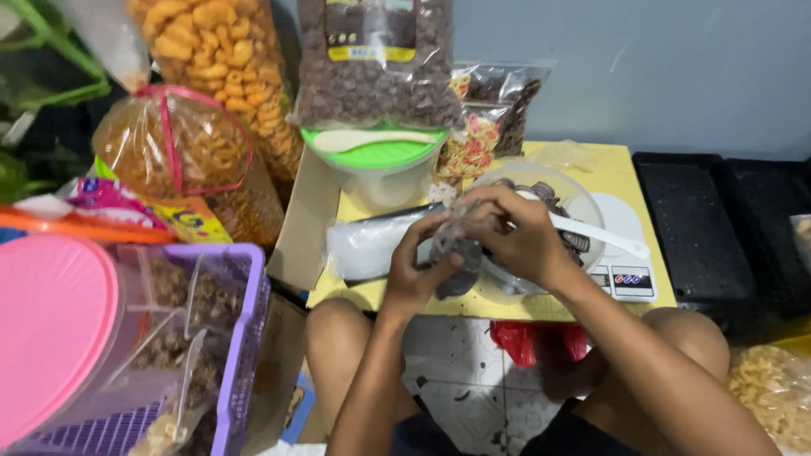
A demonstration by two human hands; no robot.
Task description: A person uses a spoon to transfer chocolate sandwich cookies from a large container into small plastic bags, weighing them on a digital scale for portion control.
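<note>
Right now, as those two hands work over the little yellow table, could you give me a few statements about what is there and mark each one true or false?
1. Both hands, the left hand and the right hand, hold a small clear bag of dark snacks. True.
2. A white spoon lies in the clear bowl on the scale. True.
3. The tub behind the hands has a red lid. False: the lid is green.
4. The basket at the left is yellow. False: the basket is purple, beside a pink lid.
5. The table is yellow. True.
</note>
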